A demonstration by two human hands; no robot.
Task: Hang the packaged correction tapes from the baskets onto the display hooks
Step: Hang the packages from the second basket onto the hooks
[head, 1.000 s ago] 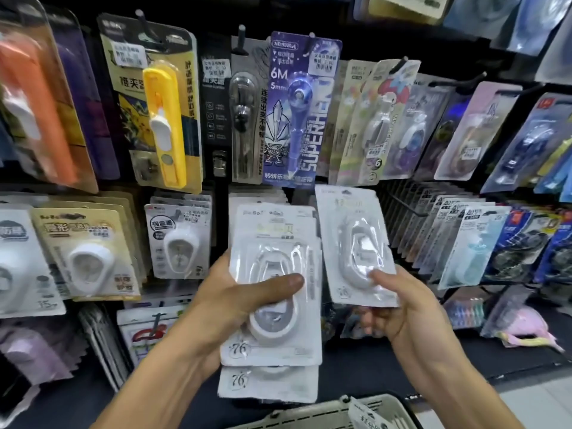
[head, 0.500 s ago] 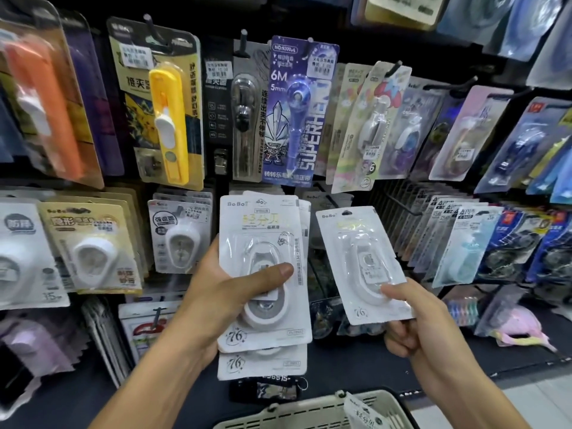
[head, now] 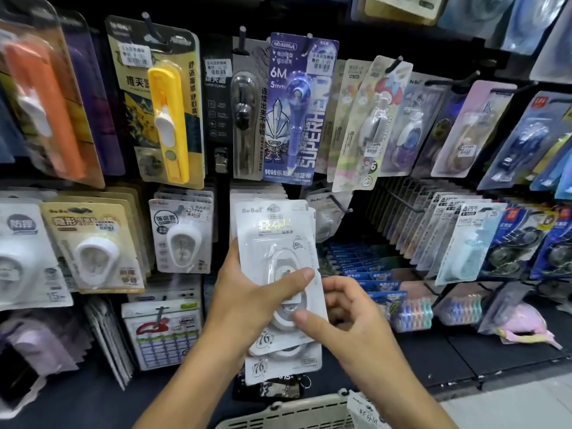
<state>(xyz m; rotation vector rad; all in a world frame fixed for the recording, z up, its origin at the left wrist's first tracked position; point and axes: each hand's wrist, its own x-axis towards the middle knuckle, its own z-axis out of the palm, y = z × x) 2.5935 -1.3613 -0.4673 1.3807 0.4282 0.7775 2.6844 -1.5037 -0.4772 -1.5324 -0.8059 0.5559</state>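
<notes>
Gripping a fanned stack of white correction-tape packs (head: 278,274) before the display hooks (head: 339,204), the left hand (head: 244,301) clamps it while the right hand (head: 343,317) pinches its edge, so loose packs could slip towards the basket (head: 288,413).

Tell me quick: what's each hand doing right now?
Left hand: grips the stack of white correction tape packs.
Right hand: fingers curled at the stack's right edge, thumb on the front pack.
</notes>
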